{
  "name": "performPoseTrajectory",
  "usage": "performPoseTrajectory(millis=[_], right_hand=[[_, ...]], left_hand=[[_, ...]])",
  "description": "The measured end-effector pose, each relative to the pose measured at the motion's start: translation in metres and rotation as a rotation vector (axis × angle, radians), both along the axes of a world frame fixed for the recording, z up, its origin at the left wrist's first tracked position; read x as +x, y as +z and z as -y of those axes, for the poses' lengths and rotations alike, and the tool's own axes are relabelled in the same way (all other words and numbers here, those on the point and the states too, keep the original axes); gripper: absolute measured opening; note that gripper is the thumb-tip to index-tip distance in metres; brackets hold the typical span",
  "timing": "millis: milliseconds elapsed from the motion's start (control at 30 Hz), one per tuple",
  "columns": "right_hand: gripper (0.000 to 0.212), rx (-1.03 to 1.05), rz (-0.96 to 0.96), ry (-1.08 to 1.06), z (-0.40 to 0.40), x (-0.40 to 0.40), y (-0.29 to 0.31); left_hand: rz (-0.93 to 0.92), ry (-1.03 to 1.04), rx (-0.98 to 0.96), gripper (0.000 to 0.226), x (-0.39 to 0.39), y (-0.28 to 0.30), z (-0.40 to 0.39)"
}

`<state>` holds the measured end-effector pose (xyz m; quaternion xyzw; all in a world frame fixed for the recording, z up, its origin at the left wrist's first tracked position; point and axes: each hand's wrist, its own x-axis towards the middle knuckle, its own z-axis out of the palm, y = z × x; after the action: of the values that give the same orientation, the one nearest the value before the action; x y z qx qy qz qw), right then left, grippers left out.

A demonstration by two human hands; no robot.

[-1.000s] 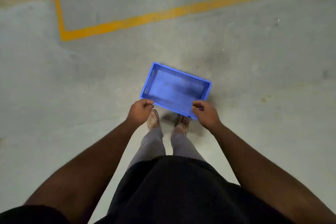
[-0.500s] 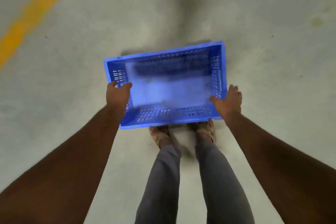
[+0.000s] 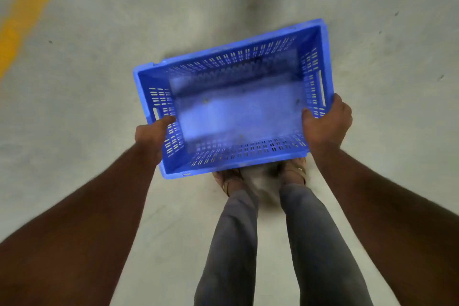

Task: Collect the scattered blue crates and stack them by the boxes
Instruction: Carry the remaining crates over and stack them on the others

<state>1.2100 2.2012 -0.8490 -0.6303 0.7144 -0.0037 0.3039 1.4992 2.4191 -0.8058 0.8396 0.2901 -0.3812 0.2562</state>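
An empty blue crate (image 3: 233, 112) with slotted walls is lifted off the floor in front of me, tilted slightly. My left hand (image 3: 151, 135) grips its left short wall, thumb inside the rim. My right hand (image 3: 326, 123) grips the right short wall near the handle slot, thumb inside. No boxes or other crates are in view.
Grey concrete floor (image 3: 99, 57) all around. A yellow painted line (image 3: 27, 10) runs diagonally at the upper left. My own legs (image 3: 268, 243) and sandalled feet stand just below the crate.
The crate was at floor level a second ago with both hands on its near rim. It is now raised closer to me, held by its short sides.
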Motion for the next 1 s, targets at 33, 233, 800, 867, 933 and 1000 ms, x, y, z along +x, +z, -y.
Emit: performPoseTrajectory(millis=[33, 233, 800, 867, 933, 1000], right_hand=[[0.073, -0.052, 0.011, -0.043, -0.001, 0.002, 0.013], [0.064, -0.139, 0.114, -0.292, -0.007, -0.026, 0.165], [0.038, -0.237, 0.486, -0.716, 0.038, -0.195, 0.584], [0.028, -0.246, 0.619, -0.784, 0.058, -0.221, 0.599], [0.031, -0.236, 0.719, -0.846, 0.082, -0.242, 0.619], [0.033, -0.232, 0.738, -0.833, 0.109, -0.271, 0.623]], left_hand=[[0.003, -0.002, -0.008, 0.051, 0.001, 0.017, 0.001], [0.146, 0.045, -0.101, 0.012, -0.018, 0.166, -0.012], [0.340, -0.183, -0.657, 0.022, -0.096, 0.567, 0.094], [0.354, -0.223, -0.679, 0.019, -0.123, 0.585, 0.123], [0.359, -0.261, -0.703, 0.023, -0.146, 0.594, 0.154], [0.367, -0.308, -0.721, 0.022, -0.170, 0.596, 0.189]])
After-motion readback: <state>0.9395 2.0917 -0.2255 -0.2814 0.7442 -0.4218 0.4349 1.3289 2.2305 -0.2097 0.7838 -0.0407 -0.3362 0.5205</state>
